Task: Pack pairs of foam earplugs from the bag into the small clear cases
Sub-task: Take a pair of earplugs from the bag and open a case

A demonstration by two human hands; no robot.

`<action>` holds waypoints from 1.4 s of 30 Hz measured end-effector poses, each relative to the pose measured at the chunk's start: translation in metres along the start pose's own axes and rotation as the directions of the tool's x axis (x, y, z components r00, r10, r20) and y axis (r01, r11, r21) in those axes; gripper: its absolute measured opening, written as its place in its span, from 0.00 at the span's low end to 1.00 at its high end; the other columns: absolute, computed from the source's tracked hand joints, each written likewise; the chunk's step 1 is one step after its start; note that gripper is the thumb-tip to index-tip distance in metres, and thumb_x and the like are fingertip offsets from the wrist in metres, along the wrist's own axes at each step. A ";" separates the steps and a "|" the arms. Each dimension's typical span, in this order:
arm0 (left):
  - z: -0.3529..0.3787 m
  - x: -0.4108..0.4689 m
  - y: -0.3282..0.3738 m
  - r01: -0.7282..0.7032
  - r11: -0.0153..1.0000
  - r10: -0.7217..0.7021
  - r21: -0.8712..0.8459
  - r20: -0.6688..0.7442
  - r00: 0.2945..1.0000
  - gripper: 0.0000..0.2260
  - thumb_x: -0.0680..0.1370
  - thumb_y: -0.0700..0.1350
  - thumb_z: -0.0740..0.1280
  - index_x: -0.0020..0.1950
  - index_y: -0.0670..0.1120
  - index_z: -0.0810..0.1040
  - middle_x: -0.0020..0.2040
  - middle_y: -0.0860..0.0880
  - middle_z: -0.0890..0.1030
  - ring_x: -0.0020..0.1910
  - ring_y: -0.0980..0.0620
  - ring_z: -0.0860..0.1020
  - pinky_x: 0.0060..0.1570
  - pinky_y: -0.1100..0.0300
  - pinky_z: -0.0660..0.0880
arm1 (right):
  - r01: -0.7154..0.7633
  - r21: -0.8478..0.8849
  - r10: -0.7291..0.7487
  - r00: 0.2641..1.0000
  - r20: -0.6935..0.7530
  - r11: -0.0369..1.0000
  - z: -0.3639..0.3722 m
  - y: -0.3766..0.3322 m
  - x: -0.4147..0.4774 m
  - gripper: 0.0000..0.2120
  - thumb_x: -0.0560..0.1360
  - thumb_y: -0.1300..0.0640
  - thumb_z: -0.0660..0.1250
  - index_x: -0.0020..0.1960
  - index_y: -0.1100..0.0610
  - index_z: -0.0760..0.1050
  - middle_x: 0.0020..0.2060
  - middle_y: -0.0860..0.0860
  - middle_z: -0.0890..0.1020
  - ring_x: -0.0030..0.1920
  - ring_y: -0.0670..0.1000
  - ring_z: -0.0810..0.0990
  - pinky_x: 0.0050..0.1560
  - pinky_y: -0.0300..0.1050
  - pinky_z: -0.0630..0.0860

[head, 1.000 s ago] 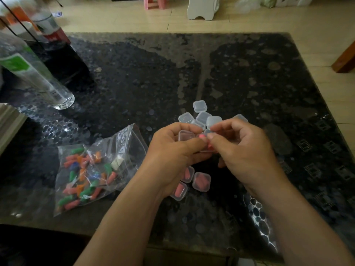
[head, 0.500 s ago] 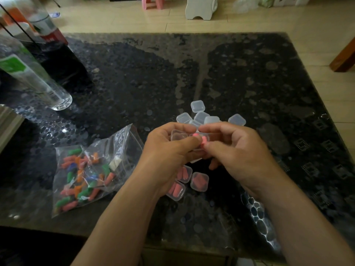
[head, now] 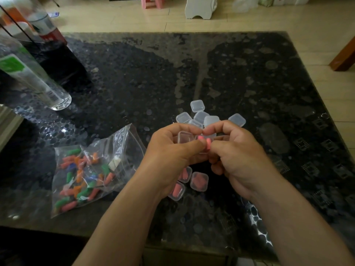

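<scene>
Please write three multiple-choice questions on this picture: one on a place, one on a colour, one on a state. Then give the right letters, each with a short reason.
1. Where does the bag lie? A. On the table, left of the left hand. B. On the floor. C. On a chair.
2. What colour are the earplugs in the filled cases? A. Green. B. Blue. C. Pink.
3. How is the held case in the left hand? A. Shut. B. Open. C. Broken.
Key: 1 A, it lies beside the left forearm. 2 C, all three visible show pink. 3 B, its lid is swung open while the right hand pinches pink earplugs at it.
</scene>
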State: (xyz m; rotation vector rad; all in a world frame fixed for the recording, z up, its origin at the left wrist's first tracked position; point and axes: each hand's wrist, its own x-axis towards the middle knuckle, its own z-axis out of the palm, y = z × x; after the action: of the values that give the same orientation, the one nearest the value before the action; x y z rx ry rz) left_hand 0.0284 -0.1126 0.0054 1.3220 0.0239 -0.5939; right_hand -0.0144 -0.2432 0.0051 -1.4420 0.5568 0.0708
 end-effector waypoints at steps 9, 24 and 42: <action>-0.003 0.002 0.000 -0.031 0.999 0.034 0.044 -0.081 0.996 0.09 0.74 0.31 0.74 0.52 0.39 0.80 0.43 0.39 0.85 0.42 0.40 0.86 0.51 0.43 0.83 | -0.018 0.145 0.006 0.997 0.077 0.989 -0.007 -0.007 -0.003 0.07 0.76 0.67 0.70 0.52 0.60 0.81 0.41 0.57 0.85 0.34 0.48 0.81 0.31 0.42 0.76; -0.008 0.003 -0.001 -0.051 0.994 0.051 0.098 -0.007 0.999 0.08 0.73 0.33 0.75 0.49 0.43 0.83 0.44 0.39 0.86 0.45 0.41 0.86 0.54 0.42 0.83 | 0.017 0.049 -0.016 1.000 -0.020 0.999 -0.005 -0.005 -0.002 0.04 0.76 0.66 0.72 0.47 0.58 0.82 0.35 0.53 0.85 0.32 0.48 0.81 0.31 0.43 0.76; -0.006 0.000 0.009 0.075 0.996 -0.079 0.056 0.086 0.993 0.11 0.80 0.37 0.67 0.62 0.38 0.82 0.54 0.38 0.86 0.56 0.41 0.85 0.60 0.48 0.81 | -0.029 0.172 0.027 1.000 0.015 0.985 -0.007 -0.007 -0.003 0.05 0.78 0.65 0.68 0.51 0.60 0.82 0.38 0.56 0.86 0.34 0.50 0.84 0.33 0.41 0.80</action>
State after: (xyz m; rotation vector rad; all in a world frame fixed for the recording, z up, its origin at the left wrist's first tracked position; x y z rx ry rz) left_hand 0.0343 -0.1059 0.0118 1.3493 -0.0134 -0.7225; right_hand -0.0162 -0.2498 0.0127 -1.2649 0.5594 0.0527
